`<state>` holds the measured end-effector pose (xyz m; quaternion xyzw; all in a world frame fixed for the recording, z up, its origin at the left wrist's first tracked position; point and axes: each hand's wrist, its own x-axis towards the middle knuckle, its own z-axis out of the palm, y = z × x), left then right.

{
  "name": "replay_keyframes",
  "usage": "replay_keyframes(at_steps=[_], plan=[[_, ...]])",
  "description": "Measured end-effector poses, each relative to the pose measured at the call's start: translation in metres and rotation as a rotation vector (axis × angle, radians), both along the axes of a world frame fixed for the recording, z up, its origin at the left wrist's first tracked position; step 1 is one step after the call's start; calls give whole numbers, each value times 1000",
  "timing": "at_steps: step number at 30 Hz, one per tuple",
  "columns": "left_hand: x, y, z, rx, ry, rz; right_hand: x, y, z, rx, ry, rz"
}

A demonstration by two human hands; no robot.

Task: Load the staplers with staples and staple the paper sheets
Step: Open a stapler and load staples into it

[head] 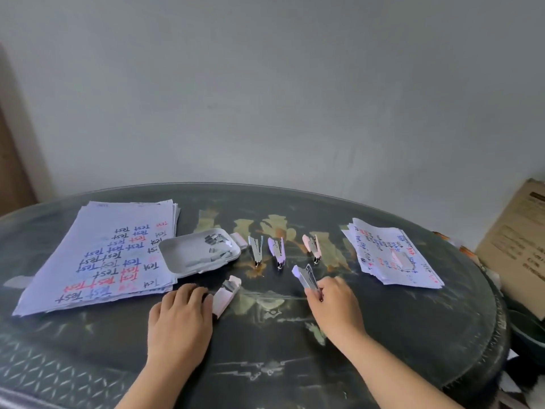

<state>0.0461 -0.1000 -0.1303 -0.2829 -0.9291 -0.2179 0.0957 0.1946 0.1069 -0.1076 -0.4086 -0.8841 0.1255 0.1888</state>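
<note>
Now my right hand [336,302] curls its fingers [317,291] round the purple stapler [305,277], held open for loading; my left hand [178,315] touches the staple box [225,294], grip unclear.

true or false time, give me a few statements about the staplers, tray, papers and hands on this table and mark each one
1. The right hand grips a purple stapler. True.
2. Beyond it, three staplers lie in a row on the table. True.
3. The white tray holds nothing. False: staple strips lie in it.
4. The left paper stack is blank. False: "Test" is written over its top sheet in black, red and blue.
5. The left hand rests on the right paper pile. False: it holds a pink box beside the left paper stack.
</note>
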Motion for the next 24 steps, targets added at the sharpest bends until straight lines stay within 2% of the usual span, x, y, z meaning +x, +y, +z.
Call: replay_keyframes(at_steps=[4,7,12,16,20,22,24], plan=[[-19,5,-9,-17,105,3,-55,30,13,120,-65,-82],[-30,10,-15,6,151,18,-82,44,9,91,-98,-98],[-37,17,-26,83,239,53,-108,60,1,146,-172,-109],[-37,18,-29,85,239,68,-116,67,-5,198,-187,-106],[-37,19,-27,66,226,65,-116,64,-3,236,-65,-156],[-36,18,-26,62,212,60,-116,55,-2,272,68,-99],[-35,17,-25,60,205,56,-118,45,-7,260,35,0]])
